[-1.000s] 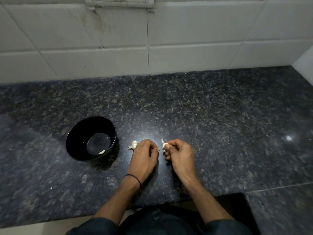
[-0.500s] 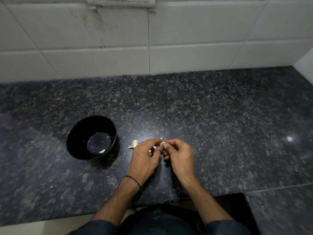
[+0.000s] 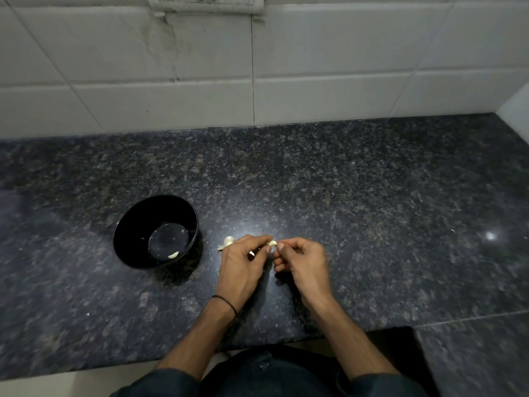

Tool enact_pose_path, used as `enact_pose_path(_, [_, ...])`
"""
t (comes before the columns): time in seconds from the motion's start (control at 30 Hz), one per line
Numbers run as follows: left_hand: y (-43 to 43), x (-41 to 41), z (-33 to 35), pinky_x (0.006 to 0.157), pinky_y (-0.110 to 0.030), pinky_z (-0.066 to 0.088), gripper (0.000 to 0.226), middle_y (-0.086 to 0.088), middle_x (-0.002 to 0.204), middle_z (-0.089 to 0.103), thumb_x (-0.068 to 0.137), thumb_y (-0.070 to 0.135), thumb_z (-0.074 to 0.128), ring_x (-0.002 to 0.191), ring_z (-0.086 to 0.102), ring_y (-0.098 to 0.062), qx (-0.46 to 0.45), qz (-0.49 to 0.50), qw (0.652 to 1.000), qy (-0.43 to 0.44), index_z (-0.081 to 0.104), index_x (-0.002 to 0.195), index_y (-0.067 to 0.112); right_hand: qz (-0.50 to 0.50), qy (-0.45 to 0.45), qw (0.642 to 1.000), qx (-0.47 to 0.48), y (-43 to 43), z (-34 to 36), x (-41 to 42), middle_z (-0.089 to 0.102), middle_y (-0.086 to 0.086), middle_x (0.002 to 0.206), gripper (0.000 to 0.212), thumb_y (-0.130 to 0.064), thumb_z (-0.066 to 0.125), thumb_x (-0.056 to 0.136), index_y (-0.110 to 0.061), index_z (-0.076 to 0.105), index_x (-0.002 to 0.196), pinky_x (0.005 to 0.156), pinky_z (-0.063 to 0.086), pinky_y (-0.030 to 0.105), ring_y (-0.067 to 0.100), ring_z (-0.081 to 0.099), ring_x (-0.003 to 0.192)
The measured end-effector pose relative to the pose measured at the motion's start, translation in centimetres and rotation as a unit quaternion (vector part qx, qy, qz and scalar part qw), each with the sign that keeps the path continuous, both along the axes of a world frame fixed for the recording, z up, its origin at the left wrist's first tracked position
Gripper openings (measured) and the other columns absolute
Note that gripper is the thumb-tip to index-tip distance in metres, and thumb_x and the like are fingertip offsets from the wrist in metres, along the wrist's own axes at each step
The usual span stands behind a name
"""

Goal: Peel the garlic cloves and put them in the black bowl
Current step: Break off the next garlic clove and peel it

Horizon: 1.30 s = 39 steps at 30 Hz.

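Garlic clove (image 3: 272,242): centre frame, pinched between both hands; long axis roughly left-right, tip direction too small to tell.
Left hand (image 3: 240,265): fingertips pinch the clove's left end.
Right hand (image 3: 303,260): curled fingers pinch its right end.
Black bowl (image 3: 126,239): left of centre, upright, holding one peeled clove (image 3: 173,255).
Garlic piece (image 3: 227,242): on countertop (image 3: 372,210), beside left hand.

Readable text: none in the head view.
Switch plate: the white plastic switch plate (image 3: 177,4) on the far tiled wall is cut off by the top edge, and no lettering can be made out on it.
Bowl: the round black bowl (image 3: 134,233) at the near left shows no brand or mark on its wall.
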<state>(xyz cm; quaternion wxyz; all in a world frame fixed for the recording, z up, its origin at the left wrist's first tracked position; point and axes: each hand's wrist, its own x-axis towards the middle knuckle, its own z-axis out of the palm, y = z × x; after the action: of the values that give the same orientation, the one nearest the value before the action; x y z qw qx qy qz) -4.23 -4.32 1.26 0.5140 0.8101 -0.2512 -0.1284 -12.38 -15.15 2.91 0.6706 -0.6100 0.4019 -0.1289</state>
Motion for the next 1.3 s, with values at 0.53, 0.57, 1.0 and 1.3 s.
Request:
enact_pose_path(0.53, [0.1,0.1,0.4,0.086,-0.034,0.056,0.020,0.013,0.091,0.076,0.084,0.006,0.077,0.082,0.069,-0.002,-0.008,0.009,1.000,0.014,0.081,0.095,0.022,0.022,0.040,0.998,-0.037,0.0,0.0,0.3,0.068,0.008,0.064,0.018,-0.016,0.059,0.098,-0.008,0.068,0.084,0.050,0.049,0.036,0.014,0.057,0.051])
enact_pose_path(0.57, [0.1,0.1,0.4,0.087,-0.036,0.057,0.020,0.014,0.091,0.076,0.084,0.006,0.076,0.083,0.070,-0.004,-0.012,0.013,0.999,0.031,0.081,0.094,0.023,0.019,0.041,0.999,-0.030,0.0,-0.1,0.4,0.066,0.006,0.063,0.019,-0.016,0.059,0.098,-0.007,0.068,0.084,0.049,0.046,0.034,0.014,0.055,0.050])
enact_pose_path(1.0, [-0.3,-0.2,0.6,0.068,-0.022,0.055,0.016,0.003,0.083,0.078,0.090,0.002,0.070,0.077,0.073,-0.011,-0.062,0.038,0.976,0.203,0.079,0.095,0.014,0.007,0.042,0.999,-0.010,-0.2,-1.1,0.4,0.059,0.001,0.054,0.023,-0.011,0.058,0.096,-0.014,0.064,0.074,0.049,0.038,0.031,0.015,0.049,0.048])
enact_pose_path(1.3, [-0.2,0.0,0.3,0.062,-0.014,0.050,0.015,0.000,0.080,0.077,0.093,0.000,0.066,0.069,0.069,-0.004,-0.078,0.057,0.972,0.215,0.076,0.096,0.011,0.028,0.061,0.992,-0.103,-0.6,-0.8,-0.2,0.064,-0.003,0.061,0.014,-0.016,0.062,0.090,-0.015,0.066,0.076,0.057,0.047,0.030,0.005,0.055,0.054])
